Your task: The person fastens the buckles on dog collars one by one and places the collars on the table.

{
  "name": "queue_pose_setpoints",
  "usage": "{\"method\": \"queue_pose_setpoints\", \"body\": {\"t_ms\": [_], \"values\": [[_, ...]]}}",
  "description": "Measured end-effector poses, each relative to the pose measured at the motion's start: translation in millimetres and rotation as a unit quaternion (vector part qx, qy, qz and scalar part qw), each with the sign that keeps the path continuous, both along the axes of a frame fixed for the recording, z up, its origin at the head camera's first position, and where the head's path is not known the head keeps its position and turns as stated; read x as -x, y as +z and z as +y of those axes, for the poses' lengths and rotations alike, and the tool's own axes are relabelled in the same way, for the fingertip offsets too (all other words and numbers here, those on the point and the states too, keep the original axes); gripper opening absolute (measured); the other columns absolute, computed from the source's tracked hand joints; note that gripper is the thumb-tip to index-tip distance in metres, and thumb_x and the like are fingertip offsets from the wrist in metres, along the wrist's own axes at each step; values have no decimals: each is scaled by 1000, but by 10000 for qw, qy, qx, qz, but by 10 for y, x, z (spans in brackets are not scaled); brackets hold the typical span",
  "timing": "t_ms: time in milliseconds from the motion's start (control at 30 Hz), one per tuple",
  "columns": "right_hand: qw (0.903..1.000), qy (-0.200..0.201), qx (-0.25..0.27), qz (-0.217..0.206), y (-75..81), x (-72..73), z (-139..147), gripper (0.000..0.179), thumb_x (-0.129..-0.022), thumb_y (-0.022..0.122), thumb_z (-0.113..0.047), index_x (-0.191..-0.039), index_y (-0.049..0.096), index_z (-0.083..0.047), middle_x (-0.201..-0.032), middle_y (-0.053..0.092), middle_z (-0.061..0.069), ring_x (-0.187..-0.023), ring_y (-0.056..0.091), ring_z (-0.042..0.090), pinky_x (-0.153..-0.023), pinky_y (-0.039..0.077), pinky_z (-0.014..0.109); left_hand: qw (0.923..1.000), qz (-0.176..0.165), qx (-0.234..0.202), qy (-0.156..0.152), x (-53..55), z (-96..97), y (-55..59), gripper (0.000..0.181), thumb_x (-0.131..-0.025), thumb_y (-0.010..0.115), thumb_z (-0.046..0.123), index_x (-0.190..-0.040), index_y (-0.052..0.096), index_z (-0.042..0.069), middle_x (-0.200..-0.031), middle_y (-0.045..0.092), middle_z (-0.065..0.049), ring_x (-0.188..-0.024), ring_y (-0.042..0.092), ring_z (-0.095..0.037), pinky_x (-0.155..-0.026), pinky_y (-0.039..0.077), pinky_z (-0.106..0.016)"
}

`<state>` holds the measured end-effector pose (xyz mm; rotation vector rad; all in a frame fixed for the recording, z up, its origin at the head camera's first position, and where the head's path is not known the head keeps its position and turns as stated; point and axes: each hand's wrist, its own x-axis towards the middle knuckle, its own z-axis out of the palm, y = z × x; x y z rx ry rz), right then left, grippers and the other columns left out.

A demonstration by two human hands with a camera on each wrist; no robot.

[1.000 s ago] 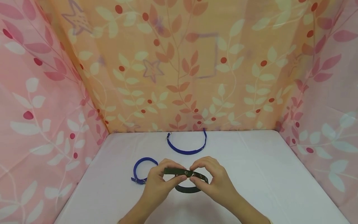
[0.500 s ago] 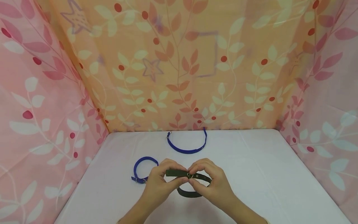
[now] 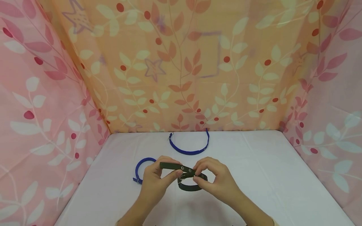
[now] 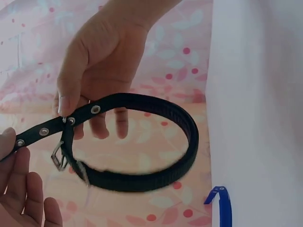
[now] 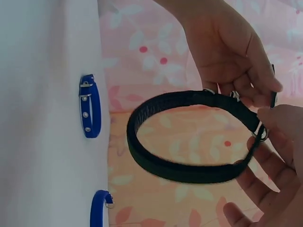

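Note:
A dark green pet collar [image 3: 190, 188] with metal eyelets and a buckle [image 4: 58, 157] is held above the table, bent into a loop. My left hand [image 3: 157, 175] pinches its strap near the eyelets, the free end sticking out to the left. My right hand [image 3: 216, 175] pinches the collar where the strap crosses the loop, near a metal ring [image 5: 260, 132]. In the left wrist view the right hand [image 4: 102, 56] shows above the loop, the left hand [image 4: 23, 194] at the lower left. The strap's tip is outside that view.
On the white table [image 3: 254, 175], a looped blue collar [image 3: 145, 159] lies partly behind my left hand. Another blue collar [image 3: 189, 153] lies opened in a curve near the back edge. Patterned cloth walls [image 3: 181, 62] stand at the back and both sides.
My left hand has shifted slightly left and up, and the fingertips of both hands have moved apart. More of the strap and its eyelets now shows between them, with the buckle visible.

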<state>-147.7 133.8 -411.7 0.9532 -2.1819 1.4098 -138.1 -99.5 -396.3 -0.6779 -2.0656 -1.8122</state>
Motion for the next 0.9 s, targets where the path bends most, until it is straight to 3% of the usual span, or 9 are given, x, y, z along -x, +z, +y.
{"method": "queue_pose_setpoints", "body": {"t_ms": [133,300,400,500,633,767,900], "values": [[9995,-46,-81,307,-23,-2,-29,19,-86,85,-21,-92,69,-30,-107,72,-11,-105,64,12,-92,49,30,9993,-222,283,-70,17,22,-42,18,-86,83,18,-103,76,20,-101,73,4,-103,67,-18,-100,52,-33],[9956,-28,77,930,-44,-6,-77,25,-82,87,-11,-93,70,-25,-101,74,-9,-100,66,12,-94,46,27,9973,-314,639,-178,29,48,-96,19,-86,83,26,-103,75,26,-103,73,9,-105,67,-15,-95,53,-33],[9930,-161,272,1139,-40,-1,-80,30,-77,89,-5,-94,73,-23,-98,74,-8,-97,65,13,-91,45,25,9952,-352,912,-90,46,53,-117,22,-87,82,30,-108,73,29,-107,72,11,-106,67,-15,-94,53,-36],[9910,-326,517,1189,-26,2,-65,35,-73,90,-1,-98,75,-20,-96,73,-6,-96,63,15,-88,46,24,9881,-660,1391,33,73,57,-133,28,-85,84,37,-111,72,35,-108,71,14,-106,63,-12,-91,51,-38],[9900,-498,791,1058,-8,-14,-45,39,-72,89,4,-102,76,-18,-96,73,-3,-98,63,17,-89,48,22,9758,-1120,1870,-170,102,67,-165,35,-83,85,42,-114,71,35,-107,69,17,-106,61,-9,-93,50,-39],[9904,-565,873,908,4,-36,-36,41,-75,87,5,-106,76,-18,-98,73,-2,-101,62,17,-91,49,21,9765,-1291,1685,-362,101,81,-185,28,-87,82,38,-112,73,28,-103,72,15,-102,65,-12,-92,54,-34],[9892,-507,759,1143,21,-20,-28,43,-77,84,6,-113,75,-17,-101,73,-2,-103,62,17,-93,47,23,9819,-1274,1316,-483,88,94,-165,21,-92,78,32,-112,72,27,-103,71,10,-98,67,-17,-85,58,-28]]}}
